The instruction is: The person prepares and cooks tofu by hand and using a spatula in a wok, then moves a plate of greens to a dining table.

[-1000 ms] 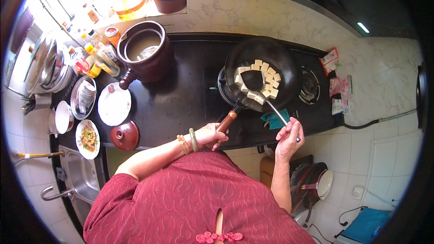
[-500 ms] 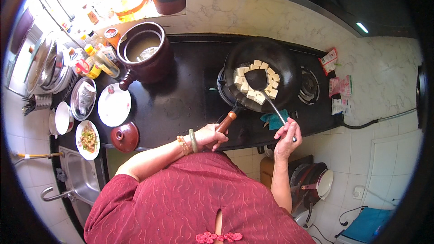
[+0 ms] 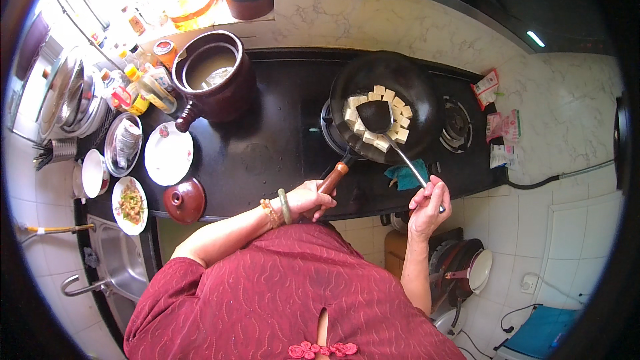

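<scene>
A black wok (image 3: 413, 87) sits on the left burner of a black stove, with several white tofu cubes (image 3: 399, 108) in it. My left hand (image 3: 310, 198) grips the wok's wooden handle (image 3: 333, 179). My right hand (image 3: 429, 201) holds the long metal handle of a spatula (image 3: 375, 117), whose dark blade rests among the tofu cubes in the middle of the wok.
A brown clay pot (image 3: 213, 77) stands left of the wok, its lid (image 3: 184, 200) near the counter edge. A white plate (image 3: 168, 153), a dish of chopped food (image 3: 130, 205), bottles and bowls crowd the left. A teal cloth (image 3: 404, 177), a second burner (image 3: 457, 124), a sink (image 3: 113, 267).
The spatula blade has moved from the near edge of the wok up onto the tofu in the middle. My left hand stays on the wok handle.
</scene>
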{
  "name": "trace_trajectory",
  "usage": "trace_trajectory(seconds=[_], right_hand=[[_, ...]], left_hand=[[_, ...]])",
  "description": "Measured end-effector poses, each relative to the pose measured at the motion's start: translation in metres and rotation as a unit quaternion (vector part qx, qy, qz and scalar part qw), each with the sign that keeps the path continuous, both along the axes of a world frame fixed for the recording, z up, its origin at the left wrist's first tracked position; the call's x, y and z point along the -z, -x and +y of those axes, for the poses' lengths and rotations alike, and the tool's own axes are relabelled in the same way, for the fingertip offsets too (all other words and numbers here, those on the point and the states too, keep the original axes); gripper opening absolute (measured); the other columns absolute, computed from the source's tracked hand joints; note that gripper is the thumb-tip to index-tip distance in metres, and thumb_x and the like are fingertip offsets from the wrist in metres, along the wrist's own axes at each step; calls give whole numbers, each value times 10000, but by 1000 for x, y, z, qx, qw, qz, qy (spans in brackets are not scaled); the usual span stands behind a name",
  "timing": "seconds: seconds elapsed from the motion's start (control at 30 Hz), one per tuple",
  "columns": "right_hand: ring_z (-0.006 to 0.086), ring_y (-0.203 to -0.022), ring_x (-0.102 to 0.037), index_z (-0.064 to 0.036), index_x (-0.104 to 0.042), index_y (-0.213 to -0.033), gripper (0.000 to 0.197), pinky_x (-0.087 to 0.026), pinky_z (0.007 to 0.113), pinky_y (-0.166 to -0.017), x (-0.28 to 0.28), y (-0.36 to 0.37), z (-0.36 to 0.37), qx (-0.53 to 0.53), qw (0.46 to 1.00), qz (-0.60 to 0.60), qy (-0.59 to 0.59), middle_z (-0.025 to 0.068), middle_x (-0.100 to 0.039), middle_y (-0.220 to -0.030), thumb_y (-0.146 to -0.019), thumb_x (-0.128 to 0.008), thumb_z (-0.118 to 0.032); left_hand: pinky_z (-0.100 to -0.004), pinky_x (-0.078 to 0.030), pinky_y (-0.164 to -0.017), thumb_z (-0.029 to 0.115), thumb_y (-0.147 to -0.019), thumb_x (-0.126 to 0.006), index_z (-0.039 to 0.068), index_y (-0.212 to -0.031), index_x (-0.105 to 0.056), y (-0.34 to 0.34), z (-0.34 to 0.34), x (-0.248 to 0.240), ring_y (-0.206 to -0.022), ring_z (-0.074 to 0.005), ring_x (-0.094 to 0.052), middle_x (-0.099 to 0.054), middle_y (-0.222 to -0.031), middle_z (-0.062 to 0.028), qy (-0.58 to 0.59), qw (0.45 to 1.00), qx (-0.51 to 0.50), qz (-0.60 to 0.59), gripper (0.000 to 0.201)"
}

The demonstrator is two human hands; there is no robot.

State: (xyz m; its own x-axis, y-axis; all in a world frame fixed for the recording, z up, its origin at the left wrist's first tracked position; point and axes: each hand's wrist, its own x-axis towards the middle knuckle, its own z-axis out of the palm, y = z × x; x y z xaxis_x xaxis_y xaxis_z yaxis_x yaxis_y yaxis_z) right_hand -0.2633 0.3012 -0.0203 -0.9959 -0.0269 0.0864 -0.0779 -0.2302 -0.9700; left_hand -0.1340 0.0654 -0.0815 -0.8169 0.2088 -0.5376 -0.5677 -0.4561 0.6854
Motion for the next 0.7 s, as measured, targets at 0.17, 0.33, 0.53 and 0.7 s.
trace_trajectory(seconds=[0.17, 0.33, 0.53, 0.7], right_hand=[[74, -497, -478, 24, -610, -1047, 292, -392, 204, -385, 7, 1, 4, 2, 1000, -3, -4, 8, -501, -719, -1012, -509, -248], [74, -498, -480, 39, -620, -1028, 301, -404, 208, -399, -2, -1, 6, 8, 1000, 0, 2, 13, -512, -712, -1014, -503, -238], [73, -497, -483, 38, -622, -1027, 300, -405, 208, -391, 2, 1, 5, 2, 1000, 2, -13, 15, -513, -712, -1015, -500, -236], [72, -494, -482, 31, -625, -1024, 292, -394, 205, -391, 5, 0, 7, 0, 1000, -6, 2, 14, -516, -718, -1015, -499, -232]], left_hand=[[-233, -340, -373, 96, -806, -674, 70, -1019, -472, 2, -1, 11, -415, -96, -485, -523, -625, -4, 10, 1000, -4, 8, 295], [-265, -374, -381, 83, -813, -674, 58, -994, -493, 2, -6, 0, -416, -113, -488, -517, -609, -15, 41, 999, -9, -3, 257], [-247, -359, -373, 97, -795, -683, 56, -1000, -488, 3, -13, 10, -408, -100, -476, -522, -628, -6, 68, 998, -1, 9, 286], [-250, -367, -374, 98, -802, -687, 54, -1000, -486, 4, -24, -5, -413, -101, -484, -528, -627, -6, 96, 995, -9, -2, 286]])
